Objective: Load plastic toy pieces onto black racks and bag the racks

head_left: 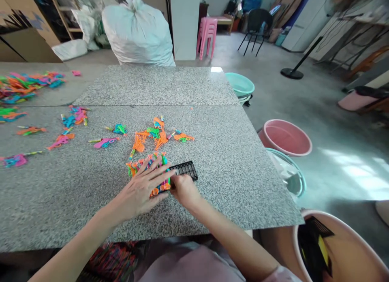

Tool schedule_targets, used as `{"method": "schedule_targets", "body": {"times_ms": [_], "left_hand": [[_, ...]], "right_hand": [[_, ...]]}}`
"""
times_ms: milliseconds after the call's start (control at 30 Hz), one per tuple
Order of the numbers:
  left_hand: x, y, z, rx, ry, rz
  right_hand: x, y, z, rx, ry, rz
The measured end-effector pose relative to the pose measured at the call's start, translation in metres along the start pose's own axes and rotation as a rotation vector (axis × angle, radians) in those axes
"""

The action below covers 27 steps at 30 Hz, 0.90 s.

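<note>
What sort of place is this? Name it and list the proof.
Probably a small workshop for sorting or packing plastic toys: heaps of bright toy pieces on a granite table, pink tubs on the concrete floor, and a tied white sack behind.

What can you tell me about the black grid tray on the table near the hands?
The black grid tray looks like plastic, a flat rectangular lattice of small cells. It lies flat on the speckled stone table, its left part hidden under colourful toy pieces. The right hand touches its near edge; the left hand presses on the pieces.
</note>
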<state>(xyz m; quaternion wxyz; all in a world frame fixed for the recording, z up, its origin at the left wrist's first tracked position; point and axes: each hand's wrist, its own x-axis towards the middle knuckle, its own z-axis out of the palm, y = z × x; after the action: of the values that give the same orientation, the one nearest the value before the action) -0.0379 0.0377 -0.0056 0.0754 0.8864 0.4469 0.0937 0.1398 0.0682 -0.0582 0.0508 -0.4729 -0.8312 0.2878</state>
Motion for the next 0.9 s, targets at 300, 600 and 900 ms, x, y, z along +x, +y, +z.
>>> {"method": "schedule_targets", "body": {"times_ms": [300, 600, 900], "left_hand": [[0.004, 0.008, 0.002, 0.178, 0.108, 0.021], [-0.01, -0.005, -0.003, 0.131, 0.141, 0.115], [-0.013, -0.008, -0.011, 0.106, 0.106, 0.103]], "right_hand": [[0.055, 0.047, -0.063, -0.001, -0.151, -0.076], [0.101, 0.069, -0.081, -0.155, -0.037, 0.223], [0.093, 0.083, -0.109, -0.273, 0.029, 0.267]]}}
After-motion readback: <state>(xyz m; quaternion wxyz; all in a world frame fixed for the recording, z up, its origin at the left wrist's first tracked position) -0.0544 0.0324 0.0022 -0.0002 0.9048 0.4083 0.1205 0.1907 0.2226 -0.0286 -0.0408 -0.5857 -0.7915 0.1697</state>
